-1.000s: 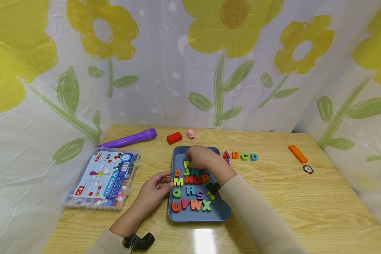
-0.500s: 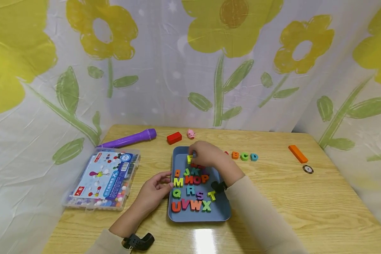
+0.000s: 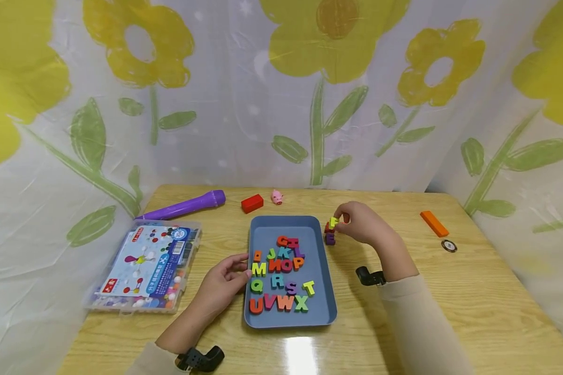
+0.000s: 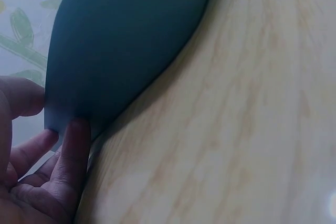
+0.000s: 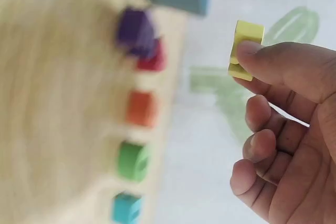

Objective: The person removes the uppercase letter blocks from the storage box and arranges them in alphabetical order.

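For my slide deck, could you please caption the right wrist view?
Right hand pinching a yellow letter above a blurred row of letter blocks.

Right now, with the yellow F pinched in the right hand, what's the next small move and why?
Probably lower the F to the table, just right of the purple E. The right hand holds it above the letters already laid out beside the tray. The E sits below the red A, starting a second row. The left hand steadies the tray's edge.
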Motion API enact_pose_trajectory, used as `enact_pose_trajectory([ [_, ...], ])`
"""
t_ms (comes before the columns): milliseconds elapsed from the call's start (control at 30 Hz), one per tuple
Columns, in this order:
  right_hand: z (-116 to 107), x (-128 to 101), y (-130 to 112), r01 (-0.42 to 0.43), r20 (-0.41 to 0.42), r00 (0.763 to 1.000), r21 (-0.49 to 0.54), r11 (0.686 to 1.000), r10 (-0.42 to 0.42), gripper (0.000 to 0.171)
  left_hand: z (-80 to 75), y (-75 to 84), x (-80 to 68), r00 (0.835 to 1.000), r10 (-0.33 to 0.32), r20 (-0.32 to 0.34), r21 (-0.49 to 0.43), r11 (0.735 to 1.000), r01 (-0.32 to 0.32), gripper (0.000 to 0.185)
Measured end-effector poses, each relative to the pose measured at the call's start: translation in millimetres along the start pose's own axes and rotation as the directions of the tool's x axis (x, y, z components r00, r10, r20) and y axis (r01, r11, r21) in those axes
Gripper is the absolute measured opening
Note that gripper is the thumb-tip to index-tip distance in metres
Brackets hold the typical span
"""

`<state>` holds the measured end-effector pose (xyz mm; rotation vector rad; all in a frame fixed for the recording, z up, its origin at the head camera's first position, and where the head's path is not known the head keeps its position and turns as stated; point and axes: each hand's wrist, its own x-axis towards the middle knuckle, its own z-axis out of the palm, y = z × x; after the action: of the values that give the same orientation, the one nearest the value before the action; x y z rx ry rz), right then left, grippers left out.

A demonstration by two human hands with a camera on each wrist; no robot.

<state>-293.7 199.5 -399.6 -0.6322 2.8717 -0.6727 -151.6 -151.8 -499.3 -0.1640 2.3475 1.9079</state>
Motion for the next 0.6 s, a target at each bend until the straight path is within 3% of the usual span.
enact_pose_trajectory([
  [233, 13.6, -11.9, 28.5, -0.074, 0.035, 0.997, -0.012, 0.997, 0.075, 0.023, -1.2, 0.4, 0.2, 1.000, 0.000, -0.001, 0.008, 1.000, 0.000, 0.048],
  [600, 31.1, -9.3, 43.2, -0.075, 0.029, 0.997, -0.035, 0.997, 0.076, 0.018, -0.7, -0.1, 0.9, 1.000, 0.002, -0.003, 0.008, 1.000, -0.002, 0.047],
])
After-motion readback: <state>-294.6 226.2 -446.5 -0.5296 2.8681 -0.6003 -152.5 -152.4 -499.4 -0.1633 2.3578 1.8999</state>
